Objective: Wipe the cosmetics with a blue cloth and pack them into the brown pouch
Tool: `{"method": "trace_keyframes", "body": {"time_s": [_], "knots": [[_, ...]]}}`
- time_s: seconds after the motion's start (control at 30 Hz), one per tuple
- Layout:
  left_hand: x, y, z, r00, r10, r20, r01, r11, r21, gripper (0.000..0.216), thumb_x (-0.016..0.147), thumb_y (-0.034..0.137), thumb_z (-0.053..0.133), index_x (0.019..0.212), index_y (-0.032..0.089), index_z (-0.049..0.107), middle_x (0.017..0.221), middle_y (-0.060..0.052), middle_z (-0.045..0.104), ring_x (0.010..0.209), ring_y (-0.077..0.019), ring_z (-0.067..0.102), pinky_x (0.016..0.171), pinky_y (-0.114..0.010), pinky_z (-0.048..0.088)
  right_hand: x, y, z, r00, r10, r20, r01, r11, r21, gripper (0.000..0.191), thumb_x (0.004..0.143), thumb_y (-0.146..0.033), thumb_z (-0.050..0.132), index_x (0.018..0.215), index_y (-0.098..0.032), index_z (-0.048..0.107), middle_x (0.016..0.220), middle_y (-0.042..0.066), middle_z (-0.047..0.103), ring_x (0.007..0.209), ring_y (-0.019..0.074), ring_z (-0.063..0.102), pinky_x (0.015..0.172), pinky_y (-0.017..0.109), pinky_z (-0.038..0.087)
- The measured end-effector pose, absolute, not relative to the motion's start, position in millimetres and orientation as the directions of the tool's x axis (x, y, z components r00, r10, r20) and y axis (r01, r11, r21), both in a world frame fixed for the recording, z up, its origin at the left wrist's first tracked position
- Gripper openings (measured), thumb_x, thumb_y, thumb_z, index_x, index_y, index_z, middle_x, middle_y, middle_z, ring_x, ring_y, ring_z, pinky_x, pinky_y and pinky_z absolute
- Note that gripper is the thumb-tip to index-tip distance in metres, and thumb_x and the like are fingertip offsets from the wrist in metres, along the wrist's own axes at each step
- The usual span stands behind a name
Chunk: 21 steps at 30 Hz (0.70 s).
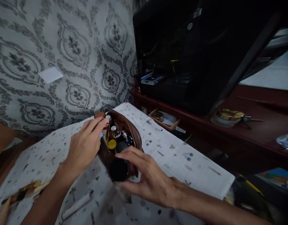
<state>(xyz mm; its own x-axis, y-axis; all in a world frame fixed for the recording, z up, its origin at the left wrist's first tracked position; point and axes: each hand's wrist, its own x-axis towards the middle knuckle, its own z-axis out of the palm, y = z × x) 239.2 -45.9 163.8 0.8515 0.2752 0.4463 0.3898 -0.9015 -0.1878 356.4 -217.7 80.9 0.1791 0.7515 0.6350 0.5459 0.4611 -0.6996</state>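
Observation:
A brown cosmetic pouch (138,137) lies open on the patterned cloth, packed with small bottles. Among them I see a yellow cap (112,144), a bottle with a silver cap (115,131) and several dark shiny containers. My left hand (86,143) is closed at the pouch's left rim, its fingertips beside a small pale cap (108,118). Between the thumb and fingers of my right hand (150,176) is a round black-topped container (119,169), held over the near end of the pouch. Its lower part is hidden.
Brushes and a gold tube (29,186) lie at the lower left, with a white tube (77,204) nearer the middle. Beyond the white cloth (193,164), a dark red shelf (256,106) carries a large black screen (181,56). A small wooden tray (173,125) stands below the screen.

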Motion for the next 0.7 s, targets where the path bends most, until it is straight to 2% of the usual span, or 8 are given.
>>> {"method": "trace_keyframes", "body": {"time_s": [0.07,0.13,0.23,0.3,0.37,0.5,0.6,0.7], "knots": [[247.6,-38.3,165.0,0.907,0.265,0.329,0.362,-0.888,-0.285,0.058,0.084,0.006,0.036,0.134,0.025,0.06,0.14,-0.003,0.062,0.124,-0.0228,0.059,0.077,-0.03,0.057,365.8,-220.8,83.2,0.221,0.728,0.649,0.533,0.467,-0.706,0.042,0.083,-0.022,0.072,0.122,-0.019,0.058,0.105,0.006,0.064,0.08,0.0131,0.062,0.069,0.027,0.054],[247.8,-31.7,164.4,0.925,0.294,0.239,0.361,-0.878,-0.316,0.059,0.081,0.004,0.037,0.127,0.026,0.066,0.143,0.0,0.059,0.12,-0.0227,0.062,0.074,-0.03,0.059,378.1,-222.9,87.2,0.273,0.718,0.64,0.54,0.436,-0.72,0.041,0.083,-0.024,0.073,0.121,-0.02,0.059,0.105,0.006,0.065,0.08,0.013,0.062,0.068,0.026,0.054],[241.4,-23.6,163.6,0.911,0.36,0.201,0.407,-0.863,-0.298,0.056,0.079,0.003,0.037,0.12,0.024,0.069,0.147,-0.002,0.056,0.119,-0.0259,0.064,0.076,-0.034,0.06,400.9,-220.4,98.5,0.367,0.726,0.581,0.56,0.326,-0.761,0.04,0.083,-0.029,0.075,0.119,-0.02,0.062,0.097,0.005,0.066,0.071,0.0125,0.06,0.063,0.026,0.052],[239.5,-20.7,163.8,0.914,0.369,0.171,0.403,-0.876,-0.266,0.056,0.082,0.004,0.036,0.126,0.023,0.065,0.142,-0.005,0.06,0.121,-0.0274,0.062,0.081,-0.036,0.059,416.5,-211.9,108.7,0.432,0.729,0.531,0.56,0.245,-0.792,0.044,0.082,-0.034,0.075,0.123,-0.021,0.062,0.084,0.001,0.065,0.064,0.0125,0.058,0.059,0.026,0.05],[242.5,-19.9,164.1,0.914,0.375,0.155,0.403,-0.879,-0.254,0.056,0.084,0.006,0.037,0.133,0.023,0.058,0.137,-0.007,0.061,0.119,-0.0269,0.063,0.077,-0.035,0.06,430.3,-197.2,119.4,0.455,0.736,0.501,0.57,0.192,-0.799,0.046,0.083,-0.036,0.074,0.125,-0.02,0.062,0.076,-0.001,0.063,0.061,0.0128,0.056,0.058,0.027,0.048],[259.3,-17.8,164.1,0.902,0.382,0.204,0.431,-0.831,-0.351,0.055,0.088,0.007,0.037,0.14,0.023,0.051,0.14,-0.01,0.055,0.122,-0.0276,0.058,0.06,-0.029,0.056,449.8,-157.6,135.3,0.364,0.775,0.517,0.661,0.177,-0.73,0.038,0.083,-0.033,0.072,0.116,-0.017,0.066,0.086,0.001,0.066,0.066,0.0121,0.057,0.062,0.026,0.046],[273.8,-11.1,166.1,0.944,0.307,0.119,0.328,-0.854,-0.403,0.057,0.089,0.005,0.039,0.143,0.022,0.047,0.141,-0.009,0.056,0.127,-0.0272,0.054,0.069,-0.03,0.056,458.5,-130.1,140.7,0.282,0.807,0.519,0.734,0.167,-0.659,0.036,0.082,-0.03,0.071,0.114,-0.014,0.066,0.094,0.003,0.067,0.07,0.0115,0.057,0.066,0.025,0.043],[284.4,-4.9,172.2,0.954,0.3,-0.017,0.274,-0.893,-0.356,0.052,0.088,0.003,0.041,0.135,0.022,0.054,0.127,-0.007,0.067,0.114,-0.0248,0.063,0.075,-0.031,0.054,463.5,-111.1,144.6,0.203,0.853,0.48,0.806,0.133,-0.576,0.035,0.081,-0.029,0.072,0.111,-0.013,0.066,0.09,0.001,0.067,0.071,0.0115,0.056,0.067,0.024,0.04]]}}
